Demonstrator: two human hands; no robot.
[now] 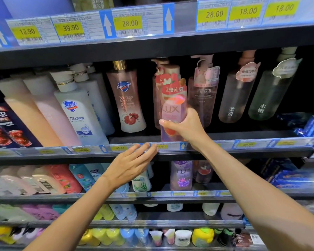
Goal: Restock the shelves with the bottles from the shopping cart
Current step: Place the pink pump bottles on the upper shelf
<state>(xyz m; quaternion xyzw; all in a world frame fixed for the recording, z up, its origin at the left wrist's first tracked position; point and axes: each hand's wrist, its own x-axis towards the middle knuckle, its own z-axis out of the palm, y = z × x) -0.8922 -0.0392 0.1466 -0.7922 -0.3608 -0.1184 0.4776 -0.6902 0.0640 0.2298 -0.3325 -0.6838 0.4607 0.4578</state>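
My right hand (186, 126) grips the lower half of a pink LUX pump bottle (172, 98), held upright at the front edge of the second shelf (225, 135). A similar pink bottle stands just behind it. My left hand (130, 163) is open, fingers together, its fingertips resting against the shelf's price rail (116, 148) just left of the bottle. The shopping cart is out of view.
A Safeguard pomegranate bottle (128, 98) and a white Safeguard bottle (80, 113) stand to the left; pink and pale frosted pump bottles (204, 93) to the right. Blue packs (312, 127) sit at the far right. Lower shelves hold several more bottles.
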